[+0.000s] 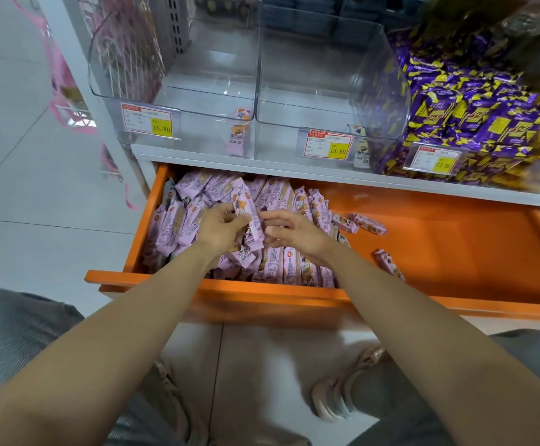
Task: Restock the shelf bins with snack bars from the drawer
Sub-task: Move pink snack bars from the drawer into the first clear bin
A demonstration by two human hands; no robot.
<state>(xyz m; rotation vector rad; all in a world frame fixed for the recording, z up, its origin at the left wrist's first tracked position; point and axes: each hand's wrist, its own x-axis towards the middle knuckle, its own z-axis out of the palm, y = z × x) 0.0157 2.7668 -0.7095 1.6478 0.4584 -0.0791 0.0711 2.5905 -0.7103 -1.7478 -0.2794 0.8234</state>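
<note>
An open orange drawer [439, 249] below the shelf holds a heap of pink-wrapped snack bars [281, 265] in its left half. My left hand [220, 226] grips a few of these bars [249, 220], held upright above the heap. My right hand [294, 233] hovers just right of them, fingers loosely curled toward the held bars and holding nothing. Above stand two clear shelf bins: the left bin [178, 75] has one pink bar [238, 133] at its front right corner, and the middle bin [326, 78] has one white-wrapped bar [360, 146].
A third bin [474, 123] on the right is piled with purple-and-yellow packets. Two loose pink bars [366, 223] lie on the bare orange drawer floor at right. Yellow price tags front each bin. My knees and shoes are below the drawer front [262, 294]; grey floor lies left.
</note>
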